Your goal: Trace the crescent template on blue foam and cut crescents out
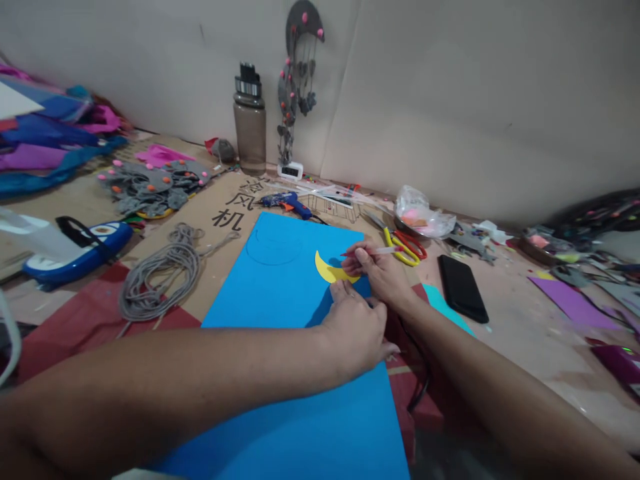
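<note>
A large blue foam sheet lies on the floor in front of me, with a faint curve drawn near its far end. A yellow crescent cut-out rests on its right edge. My left hand reaches across the sheet with fingers curled, its fingertips pressing down beside the crescent. My right hand is closed around a pen with a red tip, which points at the crescent's upper end.
Yellow-and-red scissors and a black phone lie right of my hands. A blue glue gun, a grey cord bundle, a bottle, grey felt pieces and scraps surround the sheet. A wall stands behind.
</note>
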A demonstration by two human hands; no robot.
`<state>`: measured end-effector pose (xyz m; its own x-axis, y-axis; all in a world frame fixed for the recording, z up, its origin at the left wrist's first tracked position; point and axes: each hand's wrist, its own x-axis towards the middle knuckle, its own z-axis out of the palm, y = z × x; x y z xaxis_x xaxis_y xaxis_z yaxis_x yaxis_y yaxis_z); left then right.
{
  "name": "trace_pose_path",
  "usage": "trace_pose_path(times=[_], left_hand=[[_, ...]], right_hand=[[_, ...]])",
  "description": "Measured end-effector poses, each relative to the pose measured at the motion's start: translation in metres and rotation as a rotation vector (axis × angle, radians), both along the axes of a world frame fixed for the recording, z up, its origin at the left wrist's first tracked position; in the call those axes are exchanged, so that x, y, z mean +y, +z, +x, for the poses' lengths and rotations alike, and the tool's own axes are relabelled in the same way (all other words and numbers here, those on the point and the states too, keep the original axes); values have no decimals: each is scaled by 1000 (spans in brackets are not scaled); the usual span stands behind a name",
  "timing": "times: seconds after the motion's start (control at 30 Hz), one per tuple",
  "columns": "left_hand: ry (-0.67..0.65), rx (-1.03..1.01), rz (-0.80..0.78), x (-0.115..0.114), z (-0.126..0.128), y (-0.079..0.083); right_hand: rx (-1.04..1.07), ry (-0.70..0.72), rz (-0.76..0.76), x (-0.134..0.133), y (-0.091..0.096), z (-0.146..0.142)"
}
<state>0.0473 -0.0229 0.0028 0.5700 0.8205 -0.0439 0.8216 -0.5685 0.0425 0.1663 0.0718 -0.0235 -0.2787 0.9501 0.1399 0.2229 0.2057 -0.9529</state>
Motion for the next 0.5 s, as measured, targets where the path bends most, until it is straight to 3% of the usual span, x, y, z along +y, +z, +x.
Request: trace_pose_path(times=[0.3, 0.5], left_hand=[[27, 6, 108, 1, -5, 2], [49, 31, 212, 18, -16, 14]], right_hand=[[-34, 5, 25, 4, -4, 1], [-174, -11, 137, 4, 0, 2]])
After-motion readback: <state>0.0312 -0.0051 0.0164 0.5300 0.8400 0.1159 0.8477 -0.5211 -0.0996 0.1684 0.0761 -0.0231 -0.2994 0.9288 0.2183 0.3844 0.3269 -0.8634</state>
